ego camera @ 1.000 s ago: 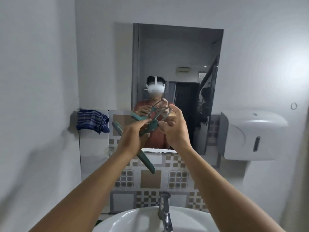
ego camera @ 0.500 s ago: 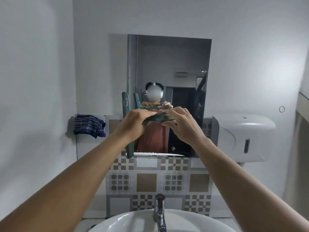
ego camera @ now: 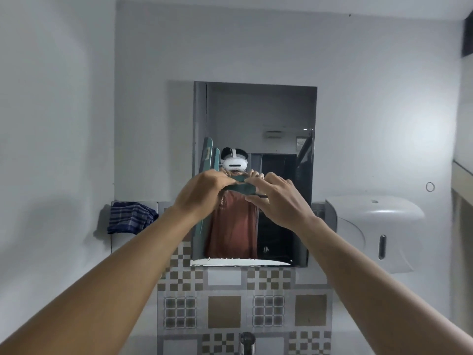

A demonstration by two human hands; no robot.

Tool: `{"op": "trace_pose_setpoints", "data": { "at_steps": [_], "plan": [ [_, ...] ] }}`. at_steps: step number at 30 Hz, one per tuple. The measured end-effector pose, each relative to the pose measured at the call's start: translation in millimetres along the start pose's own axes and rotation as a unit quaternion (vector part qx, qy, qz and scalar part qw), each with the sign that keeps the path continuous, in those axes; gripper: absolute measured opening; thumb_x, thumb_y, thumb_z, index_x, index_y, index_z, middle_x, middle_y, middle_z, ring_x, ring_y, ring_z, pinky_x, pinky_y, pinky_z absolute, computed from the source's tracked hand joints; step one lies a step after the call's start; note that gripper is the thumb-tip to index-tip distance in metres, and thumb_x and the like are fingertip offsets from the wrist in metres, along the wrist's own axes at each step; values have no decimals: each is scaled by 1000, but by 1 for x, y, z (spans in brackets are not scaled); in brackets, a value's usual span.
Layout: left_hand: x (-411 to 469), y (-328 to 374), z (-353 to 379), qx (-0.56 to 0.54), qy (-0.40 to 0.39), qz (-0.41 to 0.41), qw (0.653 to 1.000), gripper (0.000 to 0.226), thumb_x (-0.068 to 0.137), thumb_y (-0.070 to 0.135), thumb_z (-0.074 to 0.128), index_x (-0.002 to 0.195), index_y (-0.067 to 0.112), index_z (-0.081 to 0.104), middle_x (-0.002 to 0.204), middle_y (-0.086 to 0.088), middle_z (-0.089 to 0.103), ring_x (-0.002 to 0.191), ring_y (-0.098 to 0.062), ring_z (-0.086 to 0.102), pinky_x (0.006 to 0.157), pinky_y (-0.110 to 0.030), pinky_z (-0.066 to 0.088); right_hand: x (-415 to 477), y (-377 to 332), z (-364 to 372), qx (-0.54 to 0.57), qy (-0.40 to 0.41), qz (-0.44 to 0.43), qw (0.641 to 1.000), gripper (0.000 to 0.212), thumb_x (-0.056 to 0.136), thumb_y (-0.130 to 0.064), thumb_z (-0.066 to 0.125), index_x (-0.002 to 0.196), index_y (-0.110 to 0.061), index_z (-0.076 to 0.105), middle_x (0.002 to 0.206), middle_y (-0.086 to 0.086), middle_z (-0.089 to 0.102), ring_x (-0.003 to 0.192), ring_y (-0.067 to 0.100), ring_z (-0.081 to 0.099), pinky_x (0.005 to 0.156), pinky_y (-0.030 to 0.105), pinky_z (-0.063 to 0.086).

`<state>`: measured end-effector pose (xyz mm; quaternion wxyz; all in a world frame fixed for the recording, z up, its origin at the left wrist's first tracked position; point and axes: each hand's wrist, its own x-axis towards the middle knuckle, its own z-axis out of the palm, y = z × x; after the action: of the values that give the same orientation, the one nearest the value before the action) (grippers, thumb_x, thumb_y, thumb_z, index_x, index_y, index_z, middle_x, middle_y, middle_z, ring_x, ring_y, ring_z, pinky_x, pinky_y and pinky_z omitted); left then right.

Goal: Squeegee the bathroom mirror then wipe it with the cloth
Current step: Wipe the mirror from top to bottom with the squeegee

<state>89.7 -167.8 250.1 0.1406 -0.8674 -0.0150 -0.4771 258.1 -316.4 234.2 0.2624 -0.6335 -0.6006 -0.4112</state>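
Note:
The rectangular bathroom mirror (ego camera: 261, 116) hangs on the white wall straight ahead. A green squeegee (ego camera: 207, 160) stands with its blade upright against the mirror's left edge, its handle running right between my hands. My left hand (ego camera: 202, 193) grips the handle close to the blade. My right hand (ego camera: 279, 198) holds the handle's right end with its fingertips. A blue checked cloth (ego camera: 130, 217) lies bunched on the ledge left of the mirror, apart from both hands.
A white wall dispenser (ego camera: 371, 226) sticks out to the right of the mirror. Patterned brown and grey tiles (ego camera: 243, 303) cover the wall below it. A chrome tap (ego camera: 247, 343) rises at the bottom edge.
Both hands have lifted the squeegee and turned its blade from slanted to upright, bringing it to the mirror's left edge. My view has tilted up, so the basin has dropped out of sight.

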Motion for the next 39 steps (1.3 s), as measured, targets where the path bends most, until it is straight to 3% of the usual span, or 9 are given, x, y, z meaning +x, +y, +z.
{"op": "trace_pose_setpoints", "data": {
  "at_steps": [6,10,12,15,17,21,24,29,39],
  "plan": [
    [-19,-6,25,40,115,-27,992,31,98,22,50,112,3,69,103,-13,73,91,-24,68,74,-35,62,51,17,1,-49,-13,-5,999,37,98,-39,57,131,-22,54,114,1,65,98,24,63,81,36,51],
    [-48,-25,75,2,61,-63,996,16,96,24,50,109,19,58,115,-6,69,98,-19,68,73,-30,61,93,28,4,-66,-3,10,998,38,101,-41,52,137,-29,50,111,6,61,90,25,64,74,34,47],
    [-55,-37,96,-22,40,-108,993,13,94,23,55,107,22,57,107,1,68,93,-15,67,67,-26,60,114,32,8,-64,8,16,998,36,101,-43,51,134,-28,52,108,6,60,83,24,63,70,33,46],
    [-50,-55,121,13,14,-138,990,25,92,26,59,116,21,62,116,3,66,106,-15,64,74,-22,59,139,37,16,-54,19,18,998,35,102,-44,50,133,-28,51,105,7,60,76,22,61,67,35,51],
    [-39,-67,132,43,12,-137,990,40,90,29,62,129,19,60,132,-1,59,126,-20,55,91,-31,58,155,39,21,-58,30,15,998,33,102,-44,48,132,-30,51,104,6,62,77,21,61,76,41,53],
    [-17,-87,144,90,-1,-150,985,72,90,37,64,153,23,33,159,-12,34,148,-31,31,115,-46,40,180,44,35,-74,45,-4,996,32,102,-39,49,130,-24,55,109,4,64,96,23,62,91,41,46],
    [-3,-99,146,105,3,-169,980,81,91,41,63,157,28,18,164,-17,23,151,-36,23,119,-51,32,195,49,44,-66,46,-22,997,33,103,-35,50,133,-23,55,117,1,63,104,23,60,91,38,47],
    [2,-109,152,101,-6,-169,980,90,92,43,60,158,36,0,168,-14,4,155,-34,6,125,-50,18,215,53,50,-90,36,-46,994,39,104,-37,46,143,-36,49,110,1,60,97,21,60,87,39,50],
    [2,-110,153,97,0,-167,981,95,87,43,68,158,35,5,167,-13,11,154,-34,10,123,-51,25,244,50,43,-156,21,-78,985,42,104,-43,42,145,-37,48,108,7,59,97,25,61,86,41,52]
  ]
}}
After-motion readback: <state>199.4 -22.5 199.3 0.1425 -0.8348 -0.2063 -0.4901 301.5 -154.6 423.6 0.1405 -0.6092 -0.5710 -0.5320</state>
